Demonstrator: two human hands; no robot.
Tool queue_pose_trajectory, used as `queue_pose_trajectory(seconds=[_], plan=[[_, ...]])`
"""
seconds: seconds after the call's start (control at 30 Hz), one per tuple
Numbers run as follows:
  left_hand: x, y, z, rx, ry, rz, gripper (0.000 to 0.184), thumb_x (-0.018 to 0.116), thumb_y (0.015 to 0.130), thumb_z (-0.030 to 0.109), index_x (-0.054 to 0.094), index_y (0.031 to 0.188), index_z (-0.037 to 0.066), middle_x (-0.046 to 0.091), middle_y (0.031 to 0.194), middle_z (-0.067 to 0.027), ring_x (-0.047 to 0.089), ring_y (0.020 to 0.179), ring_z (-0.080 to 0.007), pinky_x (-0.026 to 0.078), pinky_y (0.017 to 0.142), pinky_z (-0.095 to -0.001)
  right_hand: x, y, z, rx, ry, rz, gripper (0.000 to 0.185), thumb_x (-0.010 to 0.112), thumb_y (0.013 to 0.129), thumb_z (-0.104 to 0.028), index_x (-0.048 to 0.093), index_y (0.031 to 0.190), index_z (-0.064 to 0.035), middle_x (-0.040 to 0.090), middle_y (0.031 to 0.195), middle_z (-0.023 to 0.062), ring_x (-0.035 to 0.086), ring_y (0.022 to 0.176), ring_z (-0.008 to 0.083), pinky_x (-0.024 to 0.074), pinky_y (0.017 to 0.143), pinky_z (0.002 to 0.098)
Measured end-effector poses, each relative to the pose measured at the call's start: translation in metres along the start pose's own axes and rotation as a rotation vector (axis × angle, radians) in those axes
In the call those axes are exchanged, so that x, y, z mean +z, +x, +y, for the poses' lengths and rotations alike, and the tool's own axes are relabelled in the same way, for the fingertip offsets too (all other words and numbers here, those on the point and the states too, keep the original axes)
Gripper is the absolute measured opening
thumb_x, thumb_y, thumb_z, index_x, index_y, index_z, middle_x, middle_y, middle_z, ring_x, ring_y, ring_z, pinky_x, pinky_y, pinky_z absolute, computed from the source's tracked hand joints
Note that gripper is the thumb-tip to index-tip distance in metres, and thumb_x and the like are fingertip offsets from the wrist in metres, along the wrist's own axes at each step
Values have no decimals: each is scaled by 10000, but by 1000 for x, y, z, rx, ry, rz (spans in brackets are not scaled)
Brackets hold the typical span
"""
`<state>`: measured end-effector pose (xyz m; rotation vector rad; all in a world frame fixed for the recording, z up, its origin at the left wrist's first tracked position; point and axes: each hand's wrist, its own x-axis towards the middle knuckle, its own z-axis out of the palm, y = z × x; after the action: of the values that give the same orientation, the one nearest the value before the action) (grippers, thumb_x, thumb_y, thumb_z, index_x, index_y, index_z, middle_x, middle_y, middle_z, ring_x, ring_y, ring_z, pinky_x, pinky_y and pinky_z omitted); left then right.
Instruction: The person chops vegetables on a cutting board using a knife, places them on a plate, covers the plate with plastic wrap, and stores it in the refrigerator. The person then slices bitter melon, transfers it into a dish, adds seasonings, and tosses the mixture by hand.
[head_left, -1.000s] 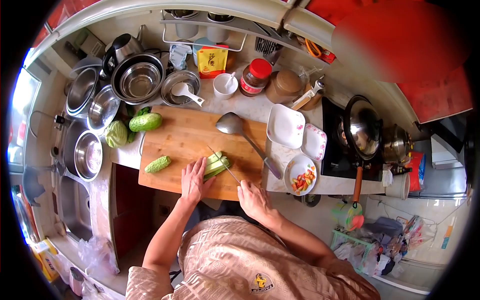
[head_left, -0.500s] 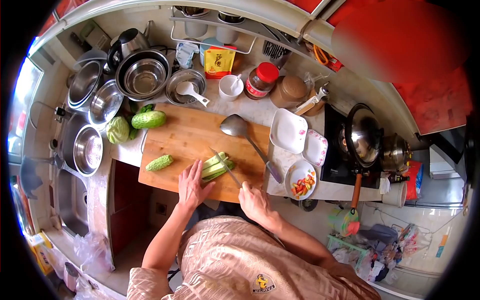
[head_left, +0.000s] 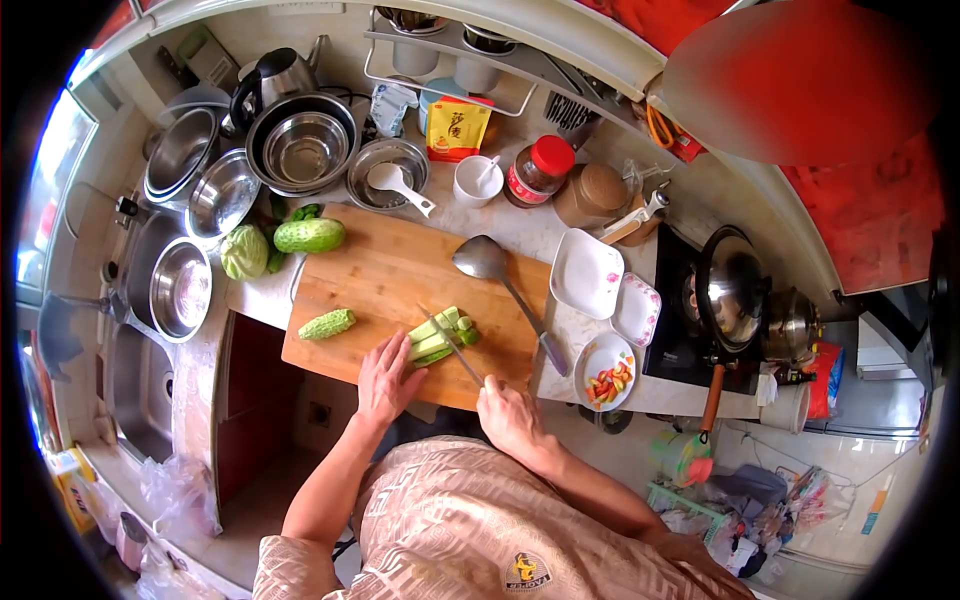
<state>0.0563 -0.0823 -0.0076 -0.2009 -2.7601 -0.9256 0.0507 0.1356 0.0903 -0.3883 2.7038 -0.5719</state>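
My right hand (head_left: 508,408) is closed around the handle of a kitchen knife (head_left: 452,342). Its narrow blade crosses pale green vegetable strips (head_left: 432,331) on the wooden cutting board (head_left: 385,265). With bent fingertips, my left hand (head_left: 388,382) grips the left end of these strips, beside the blade. Short cut pieces (head_left: 464,331) lie to the right of the knife. A bumpy light green gourd piece (head_left: 327,323), which looks like bitter melon, rests near the board's left edge. A spatula (head_left: 512,298) with a broad metal head lies across the board's right side.
A plate of chopped red and orange pieces (head_left: 608,371) and white dishes (head_left: 587,272) stand right of the board, before the stove with a lidded wok (head_left: 733,290). A large green cucumber (head_left: 309,235), a cabbage (head_left: 244,252) and steel bowls (head_left: 181,288) are at the left.
The knife has moved slightly left along the strips, and more short pieces now lie to its right. The whole view has shifted a little.
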Motion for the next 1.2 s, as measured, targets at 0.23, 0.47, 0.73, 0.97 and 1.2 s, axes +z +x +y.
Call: queue_pose_trajectory(seconds=[0.23, 0.47, 0.73, 0.97, 1.2], plan=[[10, -5, -8, 56, 9, 60, 572, 802, 710, 178, 610, 1221, 9, 590, 1292, -161, 569, 1131, -341, 481, 929, -424, 26, 18, 6, 80, -40, -133, 173, 494, 941, -156, 514, 938, 16, 651, 786, 252, 648, 735, 442, 514, 653, 534], [-3, -5, -4, -2, -93, 116, 574, 826, 679, 148, 604, 1189, 9, 612, 1242, -167, 588, 1086, -353, 490, 918, -423, 11, 9, 2, -16, 80, 18, 188, 498, 950, -172, 520, 933, 13, 645, 745, 247, 648, 701, 427, 511, 623, 518], [5, -7, -18, 51, -128, 107, 447, 814, 679, 120, 621, 1072, 28, 629, 1139, -145, 597, 1015, -346, 501, 873, -424, 27, 17, 0, -58, -36, -118, 217, 461, 945, -170, 545, 999, 23, 668, 749, 224, 667, 666, 411, 531, 587, 532], [2, -5, -15, 59, -130, 108, 523, 821, 681, 117, 602, 1146, 22, 622, 1189, -155, 593, 1001, -358, 492, 872, -422, 32, 18, 13, -68, 29, -49, 210, 466, 943, -166, 573, 1001, 5, 671, 785, 220, 665, 688, 405, 523, 588, 515], [-8, 2, -11, -56, -225, 199, 468, 706, 788, 49, 590, 1240, 20, 599, 1264, -170, 572, 1115, -356, 471, 944, -404, 8, -7, 23, -183, -6, 305, 261, 646, 871, -230, 662, 1076, -68, 620, 801, 89, 650, 674, 309, 516, 572, 428]])
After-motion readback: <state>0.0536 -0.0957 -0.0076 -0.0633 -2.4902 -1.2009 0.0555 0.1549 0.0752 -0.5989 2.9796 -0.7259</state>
